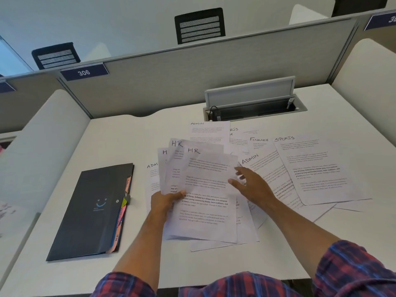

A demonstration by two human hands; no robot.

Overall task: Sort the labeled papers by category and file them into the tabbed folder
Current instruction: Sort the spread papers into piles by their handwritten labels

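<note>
My left hand (165, 201) grips a fanned bunch of three sheets headed HR (203, 181), lifted a little off the desk. My right hand (249, 185) has its fingers spread and touches the right edge of the top HR sheet. More labeled sheets lie loose on the desk: ADMIN (209, 131) at the back, another ADMIN (264, 168) under my right hand, FINANCE (259, 142), SPORTS (317, 168) on the right, and one ADMIN (152, 168) partly hidden behind the HR bunch. The dark tabbed folder (94, 211) lies closed on the left, colored tabs poking from its right edge.
An open cable box (255, 108) with its lid raised sits in the white desk (107, 138) at the back right. Grey partitions (171, 82) wall the desk at the back and sides. Two black chairs stand beyond them.
</note>
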